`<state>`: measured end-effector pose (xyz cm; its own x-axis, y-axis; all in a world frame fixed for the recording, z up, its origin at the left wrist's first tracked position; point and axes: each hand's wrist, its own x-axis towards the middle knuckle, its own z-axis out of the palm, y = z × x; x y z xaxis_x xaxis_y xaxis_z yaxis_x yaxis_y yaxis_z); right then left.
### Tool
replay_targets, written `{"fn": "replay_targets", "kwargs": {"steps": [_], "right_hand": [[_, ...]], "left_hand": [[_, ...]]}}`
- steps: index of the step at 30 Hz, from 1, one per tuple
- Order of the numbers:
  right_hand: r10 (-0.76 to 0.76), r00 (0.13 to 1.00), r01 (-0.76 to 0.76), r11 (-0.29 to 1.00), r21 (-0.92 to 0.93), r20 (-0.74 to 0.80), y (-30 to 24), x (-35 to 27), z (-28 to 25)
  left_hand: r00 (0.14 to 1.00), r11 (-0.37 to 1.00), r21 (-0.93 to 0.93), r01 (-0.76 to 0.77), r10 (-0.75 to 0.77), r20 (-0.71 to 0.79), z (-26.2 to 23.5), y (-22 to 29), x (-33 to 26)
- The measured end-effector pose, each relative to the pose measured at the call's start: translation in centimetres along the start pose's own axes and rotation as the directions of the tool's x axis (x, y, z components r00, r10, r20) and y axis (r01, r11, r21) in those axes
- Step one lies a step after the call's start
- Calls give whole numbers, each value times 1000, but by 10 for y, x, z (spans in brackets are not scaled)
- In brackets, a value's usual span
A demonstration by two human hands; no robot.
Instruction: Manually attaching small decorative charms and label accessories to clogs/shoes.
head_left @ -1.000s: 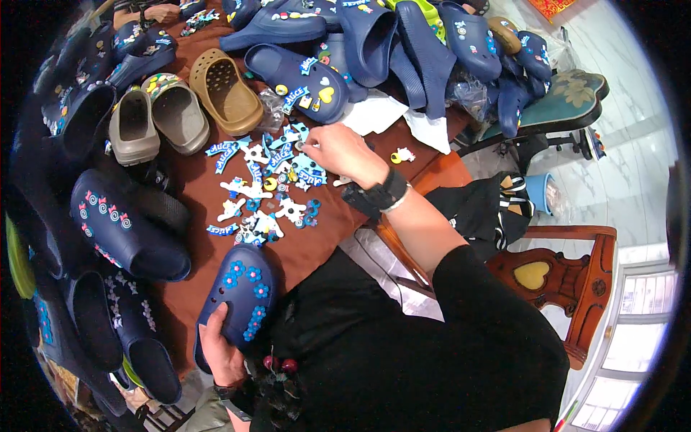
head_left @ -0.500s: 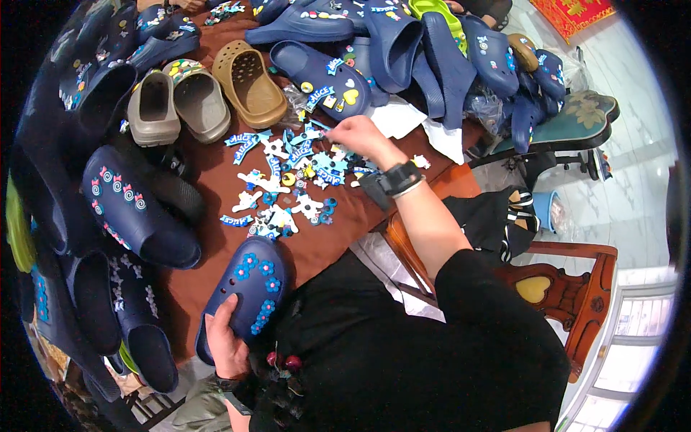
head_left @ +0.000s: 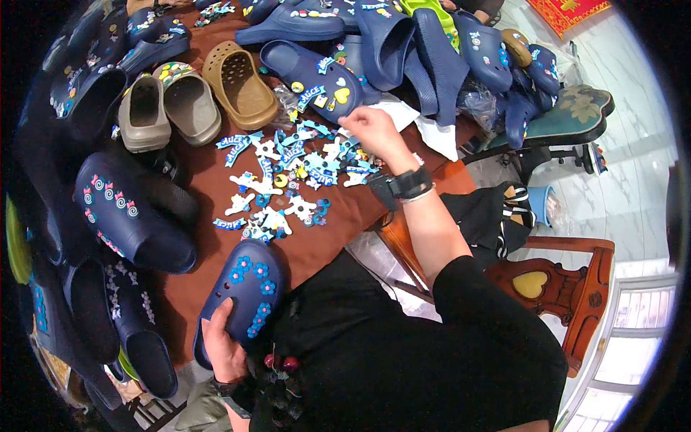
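Note:
A navy clog with blue flower charms on its upper rests at the table's near edge. My left hand is closed on its side, the thumb over the top. Further up, my right hand hovers at the right edge of a loose pile of shoe charms, fingers pinched together. Whatever lies between those fingertips is too small or hidden to make out. The pile holds blue banners, white figures and small flowers. Just beyond that hand lies another navy clog with a yellow heart and banners.
Brown and grey clogs stand behind the pile. Many navy clogs crowd the left side and far edge of the brown cloth. White paper lies right of the pile. A carved wooden chair stands at the right.
My right hand has shifted slightly right and up, away from the middle of the charms. My left hand keeps its hold on the clog. The whole view has moved slightly.

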<state>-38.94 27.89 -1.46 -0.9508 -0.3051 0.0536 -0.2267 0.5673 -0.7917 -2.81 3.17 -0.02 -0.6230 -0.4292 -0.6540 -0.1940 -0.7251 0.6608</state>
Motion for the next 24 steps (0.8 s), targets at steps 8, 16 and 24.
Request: {"fn": "replay_targets", "kwargs": {"steps": [8,16,24], "right_hand": [[-203,943,297,871,-392,264,3,-18,26],[-329,934,358,853,-380,142,-24,4,44],[-292,864,433,848,-307,410,-32,-32,61]], "left_hand": [[1000,1000,-19,-7,7,-4,2,0,-1],[999,999,-34,11,-12,-33,3,1,-3],[1000,1000,-9,-8,7,-14,3,1,-4]]}}
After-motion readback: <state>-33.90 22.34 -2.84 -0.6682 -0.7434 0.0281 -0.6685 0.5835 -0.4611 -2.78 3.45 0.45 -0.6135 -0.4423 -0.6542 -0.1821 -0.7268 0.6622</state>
